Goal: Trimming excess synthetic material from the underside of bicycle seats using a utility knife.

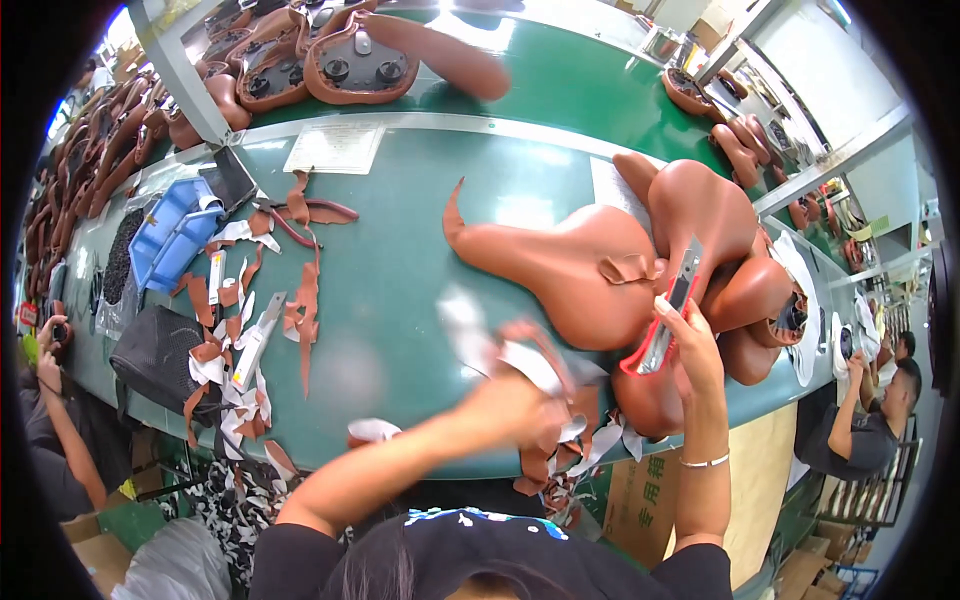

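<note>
A red utility knife [683, 286] was grasped in the right hand [698, 352]. At eight o'clock from it, scraps [531, 367] were seen against the blurred left hand [520, 408]; whether they were gripped could not be told. A brown seat [565, 265] was spread at ten o'clock.

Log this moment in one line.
Right hand: holds knife | Left hand: motion-blurred, at scraps, grip unclear | Seats: heaped by knife | Blue bin: on table, left

The teardrop-shaped brown saddle [585, 265] looks like smooth, softly glossy leather; the slim red-and-silver utility knife [684, 283] shows shiny metal. Toward nine o'clock, the blue plastic bin [160, 250] meets a glossy green worktop [400, 240].
</note>
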